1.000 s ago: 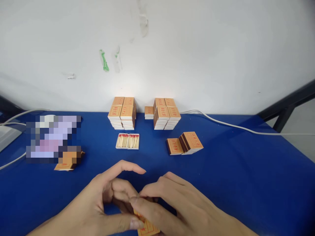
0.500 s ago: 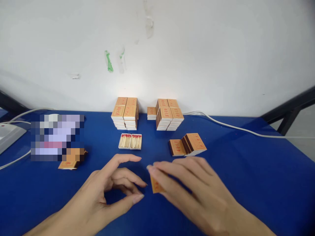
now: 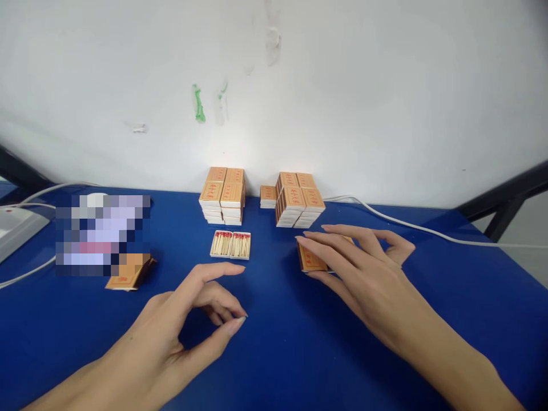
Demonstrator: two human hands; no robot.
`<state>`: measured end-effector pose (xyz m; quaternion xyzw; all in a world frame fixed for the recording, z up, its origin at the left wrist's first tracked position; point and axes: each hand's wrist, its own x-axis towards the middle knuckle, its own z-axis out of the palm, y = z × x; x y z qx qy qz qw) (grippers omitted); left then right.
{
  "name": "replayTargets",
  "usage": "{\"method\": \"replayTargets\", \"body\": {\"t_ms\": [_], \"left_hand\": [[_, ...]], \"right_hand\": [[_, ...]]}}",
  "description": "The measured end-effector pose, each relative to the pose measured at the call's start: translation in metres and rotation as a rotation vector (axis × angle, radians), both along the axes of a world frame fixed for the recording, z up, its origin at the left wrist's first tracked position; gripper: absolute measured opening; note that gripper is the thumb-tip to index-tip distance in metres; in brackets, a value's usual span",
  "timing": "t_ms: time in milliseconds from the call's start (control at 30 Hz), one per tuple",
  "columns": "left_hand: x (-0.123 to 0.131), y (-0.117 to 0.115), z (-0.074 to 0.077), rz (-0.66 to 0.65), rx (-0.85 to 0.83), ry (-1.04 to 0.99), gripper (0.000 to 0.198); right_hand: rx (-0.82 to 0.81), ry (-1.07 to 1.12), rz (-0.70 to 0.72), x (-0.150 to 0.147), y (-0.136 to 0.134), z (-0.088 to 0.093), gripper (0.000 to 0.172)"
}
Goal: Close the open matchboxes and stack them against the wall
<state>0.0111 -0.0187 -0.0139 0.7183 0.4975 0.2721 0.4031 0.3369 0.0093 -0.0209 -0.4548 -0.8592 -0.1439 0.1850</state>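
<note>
My left hand [image 3: 192,319] hovers over the blue table with nothing visible in it. Its index finger stretches forward, well apart from the thumb, while the thumb tip overlaps another fingertip in view. At the right, my right hand [image 3: 363,268] is on an orange matchbox [image 3: 311,260], fingers along its top and thumb at its near edge. The hand largely hides the other matchboxes beside it. Ahead of my left hand lie two open match trays [image 3: 230,244], side by side and filled with red-tipped matches.
Two blocks of stacked matchboxes, a left stack [image 3: 222,197] and a right stack [image 3: 299,200], stand near the wall. Small matchboxes [image 3: 268,196] sit between them. Orange matchbox covers [image 3: 126,274] lie at left beside a blurred-out object [image 3: 103,228]. A white cable [image 3: 398,221] runs along the right.
My right hand has moved forward and right with the matchbox, reaching the group of matchboxes there. My left hand's thumb and fingers have drawn closer together. The view has shifted slightly.
</note>
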Motion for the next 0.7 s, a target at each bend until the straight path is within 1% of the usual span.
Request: {"method": "replayTargets", "body": {"t_ms": [67, 167, 300, 367, 500, 533, 700], "left_hand": [[-0.001, 0.001, 0.003, 0.039, 0.057, 0.011, 0.042], [-0.006, 0.005, 0.007, 0.058, 0.137, 0.032, 0.045], [-0.012, 0.008, 0.008, 0.086, 0.164, 0.017, 0.052], [-0.012, 0.008, 0.007, 0.091, 0.157, 0.002, 0.054], [-0.01, 0.008, 0.007, 0.097, 0.136, 0.0, 0.053], [-0.011, 0.008, 0.007, 0.093, 0.137, 0.006, 0.052], [-0.012, 0.006, 0.009, 0.06, 0.19, 0.065, 0.049]], "right_hand": [[0.004, -0.022, -0.02, -0.002, -0.001, -0.003, 0.034], [0.008, -0.054, -0.044, -0.003, -0.003, -0.007, 0.032], [-0.008, -0.076, -0.04, -0.003, -0.005, -0.009, 0.03], [-0.012, -0.078, -0.036, -0.002, -0.005, -0.009, 0.033], [-0.016, -0.122, -0.011, -0.001, -0.006, -0.007, 0.047], [-0.014, -0.129, -0.005, -0.001, -0.006, -0.007, 0.049], [0.005, -0.121, -0.015, -0.004, -0.008, -0.005, 0.038]]}}
